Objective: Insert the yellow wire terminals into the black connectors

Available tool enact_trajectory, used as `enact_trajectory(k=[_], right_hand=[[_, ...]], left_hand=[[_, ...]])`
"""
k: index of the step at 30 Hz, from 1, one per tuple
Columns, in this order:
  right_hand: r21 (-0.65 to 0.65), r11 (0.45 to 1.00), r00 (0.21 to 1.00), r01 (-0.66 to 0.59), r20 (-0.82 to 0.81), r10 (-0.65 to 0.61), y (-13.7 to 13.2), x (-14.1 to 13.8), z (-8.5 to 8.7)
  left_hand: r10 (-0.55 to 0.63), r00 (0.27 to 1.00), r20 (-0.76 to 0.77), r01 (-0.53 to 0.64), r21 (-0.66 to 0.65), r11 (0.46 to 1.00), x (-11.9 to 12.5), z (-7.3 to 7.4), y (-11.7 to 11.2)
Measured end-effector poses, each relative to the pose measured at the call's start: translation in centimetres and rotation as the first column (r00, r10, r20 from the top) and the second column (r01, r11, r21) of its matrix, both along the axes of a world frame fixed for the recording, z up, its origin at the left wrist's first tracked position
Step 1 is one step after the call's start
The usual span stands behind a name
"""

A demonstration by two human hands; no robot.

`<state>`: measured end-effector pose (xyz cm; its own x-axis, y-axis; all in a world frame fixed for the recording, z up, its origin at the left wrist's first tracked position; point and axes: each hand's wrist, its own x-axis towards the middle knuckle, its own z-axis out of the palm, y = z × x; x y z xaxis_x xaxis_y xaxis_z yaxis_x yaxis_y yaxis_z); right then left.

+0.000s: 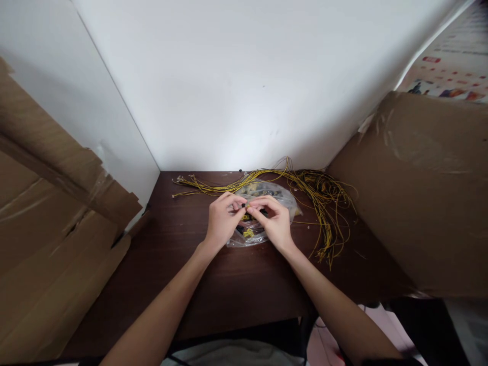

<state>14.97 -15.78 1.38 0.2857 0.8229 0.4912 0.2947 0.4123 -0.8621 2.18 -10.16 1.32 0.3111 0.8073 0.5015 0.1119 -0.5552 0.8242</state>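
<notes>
My left hand [224,217] is closed in a pinch on a small black part [243,205]. Facing it, my right hand [275,218] pinches a small yellow part [248,207]. The fingertips of both hands nearly meet, and the exact shape of the two parts is too small to make out. Beneath the hands lies a clear plastic bag [244,241] that holds several loose yellow pieces [248,233] and black ones. My hands cover part of the bag.
A bundle of yellow and black wires [316,190] stretches behind and right of the bag on the dark brown table [171,284]. Cardboard stands at the left [49,229] and the right [427,203]. A white wall [236,91] rises behind.
</notes>
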Motion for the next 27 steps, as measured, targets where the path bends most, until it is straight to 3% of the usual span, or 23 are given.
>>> enact_trajectory(k=[7, 15, 27], right_hand=[[0.005, 1.0, 1.0, -0.022, 0.008, 0.022, -0.01, -0.02, 0.07], [-0.005, 1.0, 1.0, 0.007, -0.007, -0.007, 0.08, 0.14, 0.07], [0.009, 1.0, 0.996, 0.022, -0.083, -0.021, 0.28, 0.45, -0.22]], left_hand=[[0.046, 0.997, -0.062, -0.042, 0.064, 0.997, 0.05, 0.33, -0.08], [-0.017, 0.999, -0.045, 0.021, 0.074, 0.997, 0.22, 0.56, -0.41], [-0.148, 0.977, 0.15, 0.175, -0.183, 0.967, 0.33, -0.24, -0.07]])
